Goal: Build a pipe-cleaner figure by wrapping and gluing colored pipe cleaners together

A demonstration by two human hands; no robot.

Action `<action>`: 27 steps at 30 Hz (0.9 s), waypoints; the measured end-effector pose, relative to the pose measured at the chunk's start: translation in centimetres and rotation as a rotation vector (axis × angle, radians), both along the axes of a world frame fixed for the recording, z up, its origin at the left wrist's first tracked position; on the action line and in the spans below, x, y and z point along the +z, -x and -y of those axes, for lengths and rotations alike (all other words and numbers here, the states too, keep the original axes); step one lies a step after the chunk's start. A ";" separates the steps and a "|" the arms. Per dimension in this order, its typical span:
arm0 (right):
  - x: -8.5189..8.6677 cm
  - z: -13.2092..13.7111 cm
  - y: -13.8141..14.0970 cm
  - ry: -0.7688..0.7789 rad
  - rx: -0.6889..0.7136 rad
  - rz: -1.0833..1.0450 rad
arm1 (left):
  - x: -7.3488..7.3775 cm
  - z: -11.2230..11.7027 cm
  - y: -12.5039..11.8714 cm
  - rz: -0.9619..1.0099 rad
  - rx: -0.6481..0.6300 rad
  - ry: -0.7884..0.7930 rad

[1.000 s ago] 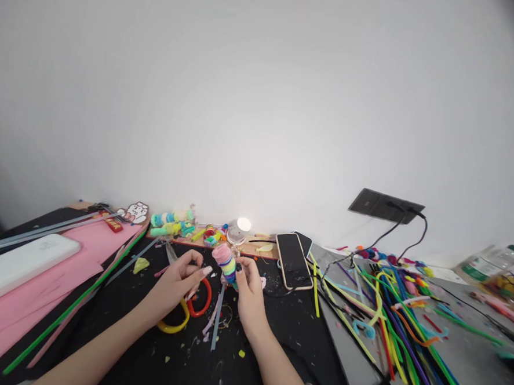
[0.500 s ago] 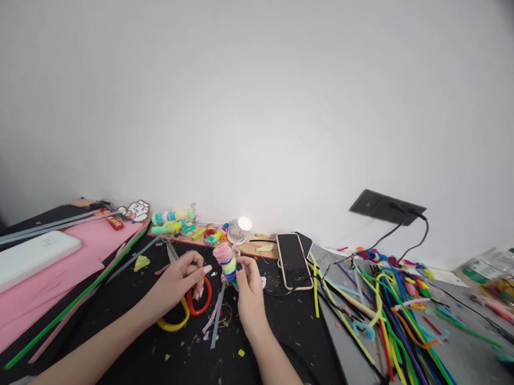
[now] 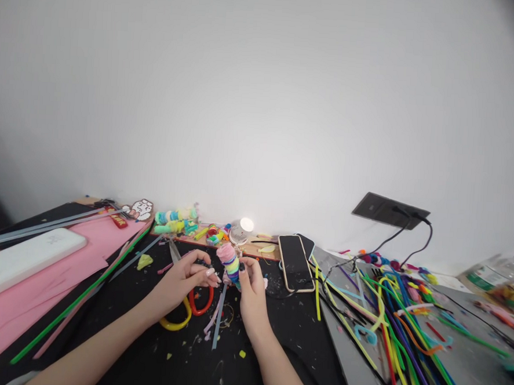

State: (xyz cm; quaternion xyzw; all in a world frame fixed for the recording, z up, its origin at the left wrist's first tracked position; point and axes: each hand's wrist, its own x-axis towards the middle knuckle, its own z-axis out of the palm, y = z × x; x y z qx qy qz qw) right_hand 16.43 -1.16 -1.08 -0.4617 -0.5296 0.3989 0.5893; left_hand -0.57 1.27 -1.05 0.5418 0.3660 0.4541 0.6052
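A small roll of coiled pipe cleaners [image 3: 232,263], pink at the top with blue, yellow and purple bands below, stands nearly upright in my right hand [image 3: 253,300]. The thumb and fingers of that hand close on its right side. Just left of the roll, my left hand [image 3: 191,278] has its fingertips drawn together in a pinch; anything between them is too small to make out. Below the roll, a grey-blue strip [image 3: 218,324] and a lilac strip hang or lie on the black mat. Scissors [image 3: 175,326] with yellow and red handles lie partly hidden under my left hand.
Behind my hands stand a lit round lamp [image 3: 241,231] and a phone [image 3: 296,264]. Other coiled pipe-cleaner pieces [image 3: 175,217] lie at back left. Many loose pipe cleaners [image 3: 405,335] spread over the right side. Pink sheets [image 3: 92,246] and a white case [image 3: 26,265] lie left.
My left hand's fingers have moved right and closer together, nearer the roll. My right hand keeps its hold. The whole view has shifted slightly.
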 end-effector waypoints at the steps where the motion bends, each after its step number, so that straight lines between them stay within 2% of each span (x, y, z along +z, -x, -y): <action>1: 0.0 0.0 0.0 -0.001 -0.002 -0.001 | 0.0 0.0 0.0 0.012 0.006 0.002; 6: -0.1 -0.1 -0.1 -0.002 0.011 -0.022 | 0.1 0.0 -0.1 0.054 0.004 -0.019; 13: -0.2 -0.1 -0.1 0.011 0.024 -0.043 | 0.0 0.2 -0.1 -0.025 0.048 -0.010; 27: -0.1 -0.2 -0.1 0.005 0.011 -0.057 | -0.1 0.1 -0.1 0.036 -0.030 0.029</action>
